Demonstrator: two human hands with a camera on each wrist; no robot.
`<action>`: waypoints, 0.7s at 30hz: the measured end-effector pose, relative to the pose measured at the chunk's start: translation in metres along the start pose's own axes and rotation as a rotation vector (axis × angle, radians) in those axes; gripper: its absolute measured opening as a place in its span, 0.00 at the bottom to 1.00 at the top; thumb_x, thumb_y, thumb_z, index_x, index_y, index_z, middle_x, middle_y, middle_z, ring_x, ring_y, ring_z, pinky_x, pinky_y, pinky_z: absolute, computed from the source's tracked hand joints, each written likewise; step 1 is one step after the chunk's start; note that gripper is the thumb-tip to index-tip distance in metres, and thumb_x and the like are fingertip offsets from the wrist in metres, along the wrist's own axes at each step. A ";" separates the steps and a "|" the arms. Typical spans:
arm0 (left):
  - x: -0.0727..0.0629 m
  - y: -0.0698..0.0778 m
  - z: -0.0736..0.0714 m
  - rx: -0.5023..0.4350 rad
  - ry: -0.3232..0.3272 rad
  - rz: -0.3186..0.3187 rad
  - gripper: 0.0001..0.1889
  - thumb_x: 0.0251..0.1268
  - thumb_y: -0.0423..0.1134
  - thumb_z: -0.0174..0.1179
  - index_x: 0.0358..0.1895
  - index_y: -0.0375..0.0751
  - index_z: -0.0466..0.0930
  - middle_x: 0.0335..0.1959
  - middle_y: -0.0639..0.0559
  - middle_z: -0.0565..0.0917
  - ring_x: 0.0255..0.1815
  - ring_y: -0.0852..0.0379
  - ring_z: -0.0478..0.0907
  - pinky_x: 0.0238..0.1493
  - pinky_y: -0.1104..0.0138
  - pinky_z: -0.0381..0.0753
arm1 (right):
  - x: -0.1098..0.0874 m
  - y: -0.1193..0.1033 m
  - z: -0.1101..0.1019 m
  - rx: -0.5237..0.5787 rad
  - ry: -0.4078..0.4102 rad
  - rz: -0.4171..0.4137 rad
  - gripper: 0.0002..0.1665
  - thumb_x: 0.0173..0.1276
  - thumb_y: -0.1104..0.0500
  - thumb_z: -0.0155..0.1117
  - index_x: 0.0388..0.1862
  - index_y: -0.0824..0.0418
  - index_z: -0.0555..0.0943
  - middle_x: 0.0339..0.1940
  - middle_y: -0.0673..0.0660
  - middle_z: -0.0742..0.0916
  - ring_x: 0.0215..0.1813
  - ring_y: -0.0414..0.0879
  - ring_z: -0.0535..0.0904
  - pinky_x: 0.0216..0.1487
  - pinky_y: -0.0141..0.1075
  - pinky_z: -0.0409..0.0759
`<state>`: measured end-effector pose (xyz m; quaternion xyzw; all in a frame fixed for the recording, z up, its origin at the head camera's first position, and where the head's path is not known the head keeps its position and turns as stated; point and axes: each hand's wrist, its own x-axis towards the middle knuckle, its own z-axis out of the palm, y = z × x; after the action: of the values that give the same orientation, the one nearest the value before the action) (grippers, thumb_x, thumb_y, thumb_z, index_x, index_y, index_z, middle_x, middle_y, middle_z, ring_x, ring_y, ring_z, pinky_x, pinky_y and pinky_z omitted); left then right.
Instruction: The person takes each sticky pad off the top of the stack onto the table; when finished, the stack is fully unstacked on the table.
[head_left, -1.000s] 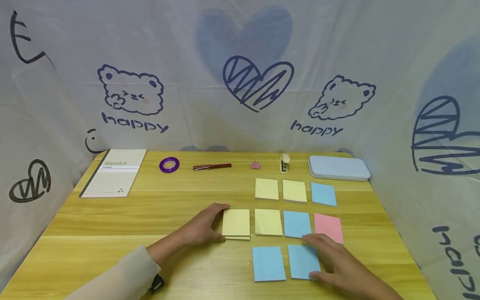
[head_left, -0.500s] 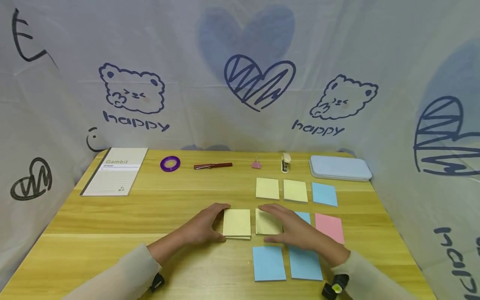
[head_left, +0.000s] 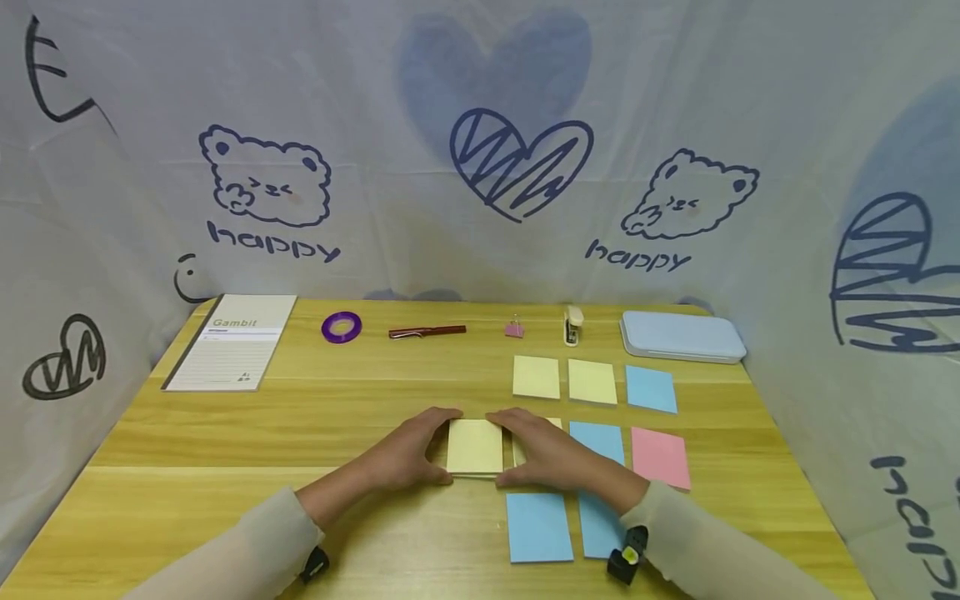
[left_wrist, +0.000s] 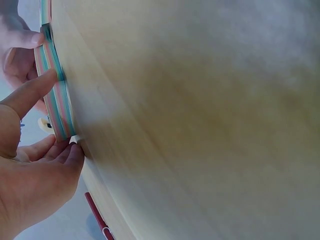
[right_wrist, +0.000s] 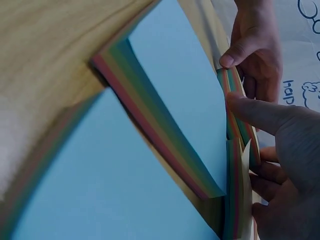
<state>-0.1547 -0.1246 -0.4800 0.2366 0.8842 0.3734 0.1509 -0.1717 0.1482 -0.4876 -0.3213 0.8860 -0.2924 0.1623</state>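
Two sticky-note pads lie stacked on the table, the yellow top pad (head_left: 475, 447) showing; striped coloured edges of the stack (left_wrist: 56, 95) show in the left wrist view. My left hand (head_left: 407, 457) holds the stack's left side, thumb at the near edge and fingers at the far edge. From the right, my right hand (head_left: 555, 457) grips it the same way, thumb near and fingers far. Beneath that hand, another yellow pad (head_left: 517, 455) is mostly covered. Blue pads (head_left: 540, 529) lie close to my right forearm, and one is partly hidden by it.
Behind the hands lie two yellow pads (head_left: 536, 377) and a blue pad (head_left: 651, 389). A pink pad (head_left: 660, 458) is at right. Along the back are a notebook (head_left: 232, 342), purple tape roll (head_left: 341, 327), red pen (head_left: 427, 332), binder clip (head_left: 513, 330), stapler (head_left: 572, 326) and pencil case (head_left: 682, 337).
My right hand has moved left from the near blue pad, across the neighbouring yellow pad, to the stack's right side. The left hand has stayed at the stack.
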 end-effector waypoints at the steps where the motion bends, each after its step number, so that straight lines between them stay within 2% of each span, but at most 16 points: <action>1: 0.000 0.000 0.000 0.001 0.001 0.000 0.47 0.51 0.34 0.81 0.75 0.33 0.64 0.70 0.37 0.73 0.73 0.37 0.68 0.74 0.44 0.68 | 0.000 0.000 0.000 -0.005 0.004 -0.001 0.55 0.61 0.40 0.79 0.81 0.55 0.64 0.77 0.56 0.72 0.76 0.54 0.69 0.74 0.52 0.72; 8: -0.001 0.001 0.000 -0.009 -0.005 -0.012 0.47 0.52 0.34 0.80 0.75 0.32 0.64 0.71 0.37 0.72 0.74 0.37 0.68 0.74 0.43 0.68 | -0.002 -0.004 -0.002 -0.016 0.035 -0.021 0.52 0.62 0.45 0.79 0.80 0.57 0.65 0.76 0.55 0.73 0.74 0.53 0.71 0.72 0.51 0.73; 13: -0.001 0.001 0.001 -0.013 -0.006 -0.014 0.47 0.53 0.35 0.80 0.76 0.32 0.63 0.71 0.37 0.72 0.74 0.36 0.67 0.74 0.43 0.68 | -0.011 -0.008 -0.010 -0.002 0.065 -0.034 0.52 0.61 0.48 0.80 0.80 0.57 0.65 0.76 0.55 0.73 0.75 0.55 0.70 0.73 0.53 0.73; 17: -0.001 0.001 0.001 -0.015 -0.003 -0.004 0.45 0.53 0.34 0.80 0.74 0.32 0.65 0.71 0.36 0.72 0.74 0.37 0.67 0.75 0.44 0.66 | -0.030 -0.006 -0.017 -0.003 0.083 -0.041 0.52 0.61 0.48 0.80 0.80 0.59 0.65 0.76 0.57 0.73 0.75 0.56 0.70 0.71 0.55 0.74; 21: 0.000 0.000 0.001 -0.004 -0.002 0.004 0.45 0.53 0.35 0.80 0.74 0.32 0.66 0.71 0.37 0.72 0.74 0.37 0.67 0.76 0.44 0.66 | -0.063 0.003 -0.026 0.022 0.103 0.008 0.52 0.62 0.48 0.80 0.80 0.55 0.65 0.77 0.56 0.72 0.75 0.58 0.70 0.68 0.58 0.76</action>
<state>-0.1537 -0.1239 -0.4809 0.2386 0.8828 0.3752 0.1516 -0.1391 0.2023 -0.4633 -0.3004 0.8912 -0.3176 0.1210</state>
